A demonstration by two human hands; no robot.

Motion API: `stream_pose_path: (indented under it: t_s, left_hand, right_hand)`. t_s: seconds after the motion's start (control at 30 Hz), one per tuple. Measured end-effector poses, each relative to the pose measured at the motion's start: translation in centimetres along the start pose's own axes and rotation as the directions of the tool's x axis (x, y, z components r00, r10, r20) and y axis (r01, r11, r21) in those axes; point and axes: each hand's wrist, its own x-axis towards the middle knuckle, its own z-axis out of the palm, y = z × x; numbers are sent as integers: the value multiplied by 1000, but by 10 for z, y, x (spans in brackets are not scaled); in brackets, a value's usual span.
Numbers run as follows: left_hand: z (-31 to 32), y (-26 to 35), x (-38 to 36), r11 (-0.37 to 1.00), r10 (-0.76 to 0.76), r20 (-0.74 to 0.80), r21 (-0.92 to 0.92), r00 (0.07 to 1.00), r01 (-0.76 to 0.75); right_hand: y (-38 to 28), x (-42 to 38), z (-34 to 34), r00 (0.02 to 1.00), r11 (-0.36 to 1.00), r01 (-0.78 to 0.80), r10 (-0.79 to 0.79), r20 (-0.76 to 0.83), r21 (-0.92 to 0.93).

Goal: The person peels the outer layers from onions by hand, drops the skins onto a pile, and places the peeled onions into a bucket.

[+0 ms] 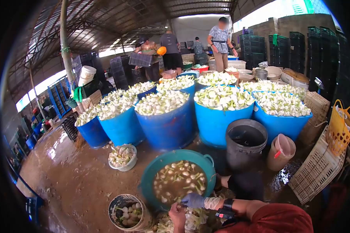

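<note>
My left hand (177, 212), bare, comes up from the bottom edge with its fingers closed. Beside it, my right hand (193, 200) wears a bluish-grey glove and is closed too. What either hand holds is too small or hidden to name. Both hands meet at the near rim of a green tub (147, 176), in which white bulbs with green stems (181, 176) float in brown water. Pale leafy trimmings (196, 219) lie just below the hands. To the left stands a bucket (144, 219) with several bulbs inside.
Large blue tubs (165, 130) heaped with bulbs stand ahead. A small white basin (126, 167) sits left, a grey bucket (247, 151) and slatted crate (317, 167) right. Several people, one in a patterned shirt (220, 39), stand farther back.
</note>
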Motion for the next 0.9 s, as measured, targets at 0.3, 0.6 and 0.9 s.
stream_pose_path:
  t_s: [0.3, 0.6, 0.9]
  left_hand:
    - [-5, 4, -5, 966, 213, 168, 110, 962, -233]
    - [-12, -8, -2, 995, 94, 246, -49, 965, -85]
    - [-29, 40, 3, 377, 49, 386, -861, 921, 341]
  right_hand:
    - [-28, -13, -10, 963, 938, -95, 172, 209, -335]
    - [3, -23, -11, 978, 975, -208, 208, -17, -76]
    - [62, -29, -10, 876, 754, -353, 474, 87, -553]
